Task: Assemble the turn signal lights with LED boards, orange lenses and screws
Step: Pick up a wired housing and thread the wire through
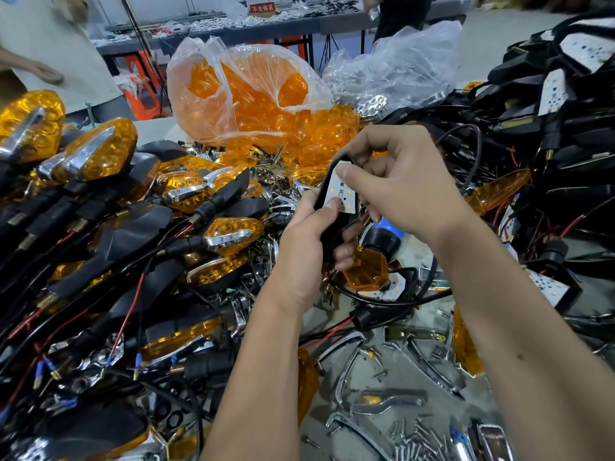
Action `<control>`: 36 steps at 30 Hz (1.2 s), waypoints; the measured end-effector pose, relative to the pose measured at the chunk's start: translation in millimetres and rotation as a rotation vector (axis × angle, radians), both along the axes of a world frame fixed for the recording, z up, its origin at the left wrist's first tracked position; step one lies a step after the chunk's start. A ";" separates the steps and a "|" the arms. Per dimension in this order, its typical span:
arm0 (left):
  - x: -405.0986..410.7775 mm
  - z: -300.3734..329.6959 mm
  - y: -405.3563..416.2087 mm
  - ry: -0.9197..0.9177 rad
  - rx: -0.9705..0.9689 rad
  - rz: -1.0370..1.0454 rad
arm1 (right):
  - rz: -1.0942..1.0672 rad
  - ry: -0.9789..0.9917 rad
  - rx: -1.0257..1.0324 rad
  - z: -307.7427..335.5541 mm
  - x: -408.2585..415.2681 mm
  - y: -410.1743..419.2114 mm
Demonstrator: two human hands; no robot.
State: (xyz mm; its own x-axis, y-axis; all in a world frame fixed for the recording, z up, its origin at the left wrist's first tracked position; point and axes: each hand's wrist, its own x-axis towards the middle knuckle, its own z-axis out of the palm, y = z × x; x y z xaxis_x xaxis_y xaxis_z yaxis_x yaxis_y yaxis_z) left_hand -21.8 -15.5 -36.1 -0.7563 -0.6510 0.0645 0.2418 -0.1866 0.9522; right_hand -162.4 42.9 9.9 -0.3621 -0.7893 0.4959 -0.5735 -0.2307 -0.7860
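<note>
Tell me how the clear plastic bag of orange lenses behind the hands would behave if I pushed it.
The clear plastic bag of orange lenses would probably crumple rather than slide: its film looks thin and wrinkled. Its mouth gapes open, so the loose orange lenses already spilling at its base could scatter further. It likely feels light for its bulk.

I am holding a black turn signal housing (pixel 327 207) upright above the bench, a white LED board (pixel 342 191) with small yellow diodes sitting in its open face. A loose orange lens (pixel 366 269) is lying just below, and silver screws (pixel 416 440) are lying scattered nearer me.
</note>
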 end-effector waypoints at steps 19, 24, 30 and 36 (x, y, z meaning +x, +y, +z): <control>-0.9 3.4 -9.2 -0.092 -0.111 -0.138 | 0.147 -0.028 0.279 -2.1 -7.9 2.6; 1.6 4.9 -5.2 -0.135 -0.199 -0.117 | 0.147 -0.102 0.291 -0.1 -6.4 2.5; 0.8 4.9 -1.9 -0.195 -0.255 -0.063 | 0.121 -0.171 0.327 3.5 -8.8 4.1; 3.3 4.6 -4.6 -0.247 -0.278 -0.022 | 0.128 -0.309 0.338 0.8 -8.5 -2.1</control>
